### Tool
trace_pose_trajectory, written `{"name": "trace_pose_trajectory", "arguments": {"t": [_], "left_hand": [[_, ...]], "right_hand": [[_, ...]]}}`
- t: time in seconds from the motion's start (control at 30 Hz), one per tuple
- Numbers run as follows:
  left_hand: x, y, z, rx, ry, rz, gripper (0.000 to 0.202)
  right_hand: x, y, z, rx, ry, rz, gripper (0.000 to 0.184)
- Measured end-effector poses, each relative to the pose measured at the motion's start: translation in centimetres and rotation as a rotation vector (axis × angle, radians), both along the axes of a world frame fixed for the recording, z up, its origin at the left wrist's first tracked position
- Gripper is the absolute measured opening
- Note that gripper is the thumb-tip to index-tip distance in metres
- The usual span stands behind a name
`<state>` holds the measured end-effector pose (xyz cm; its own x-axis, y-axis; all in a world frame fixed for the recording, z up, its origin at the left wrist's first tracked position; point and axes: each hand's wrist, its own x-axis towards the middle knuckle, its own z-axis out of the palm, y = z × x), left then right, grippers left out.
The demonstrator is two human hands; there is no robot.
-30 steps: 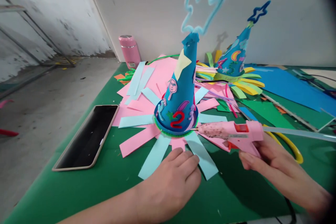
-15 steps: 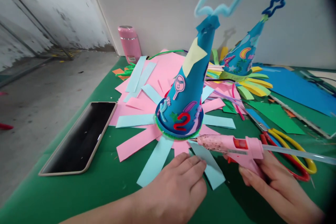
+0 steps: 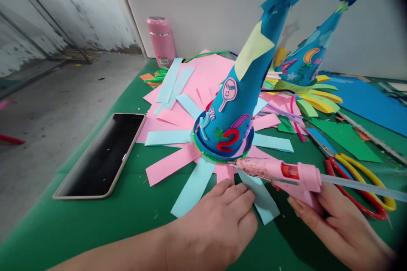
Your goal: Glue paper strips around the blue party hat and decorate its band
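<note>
A blue paper cone hat (image 3: 248, 97), decorated with a pale star, a red 2 and a face on a stick, stands leaning right in the middle. Pink and light-blue paper strips fan out from under its green-edged brim. My right hand (image 3: 337, 220) is wrapped round a pink hot glue gun (image 3: 270, 169), a clear glue stick jutting from its back. The gun's nozzle points left, at the front of the brim. My left hand (image 3: 219, 220) rests palm down in front of the hat, fingers curled over a short pink paper strip (image 3: 224, 172); its fingertips are partly hidden.
A phone (image 3: 101, 156) lies at the left. Behind stands a pink flask (image 3: 161, 44); a second decorated cone hat (image 3: 313, 57) is at back right. Red-and-yellow-handled scissors (image 3: 352, 178) lie right, near green and blue paper sheets (image 3: 375, 101). The green table's edge runs down the left.
The whole view has shifted slightly, so the hats appear farther right and higher. The glue gun's nozzle has moved a little left along the brim. My left hand stays on the pink strip.
</note>
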<state>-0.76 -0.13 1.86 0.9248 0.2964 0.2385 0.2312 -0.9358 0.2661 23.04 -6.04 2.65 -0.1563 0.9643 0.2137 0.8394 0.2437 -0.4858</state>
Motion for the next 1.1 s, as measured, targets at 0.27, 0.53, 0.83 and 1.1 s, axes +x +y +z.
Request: {"name": "trace_pose_trajectory", "arguments": {"t": [0.27,0.53,0.83,1.1], "left_hand": [[-0.06,0.04,-0.32,0.022,-0.022,-0.006,0.024],[0.07,0.15,0.24,0.106,0.011,-0.005,0.024],[0.15,0.17,0.35,0.103,0.000,-0.003,0.025],[0.16,0.03,0.32,0.102,0.017,0.002,0.026]], "right_hand": [[-0.22,0.14,0.11,0.041,-0.045,0.041,0.027],[-0.35,0.51,-0.47,0.033,-0.129,0.058,0.035],[-0.71,0.65,-0.34,0.074,-0.167,0.042,0.022],[-0.98,0.84,-0.09,0.097,-0.181,0.060,0.018]]}}
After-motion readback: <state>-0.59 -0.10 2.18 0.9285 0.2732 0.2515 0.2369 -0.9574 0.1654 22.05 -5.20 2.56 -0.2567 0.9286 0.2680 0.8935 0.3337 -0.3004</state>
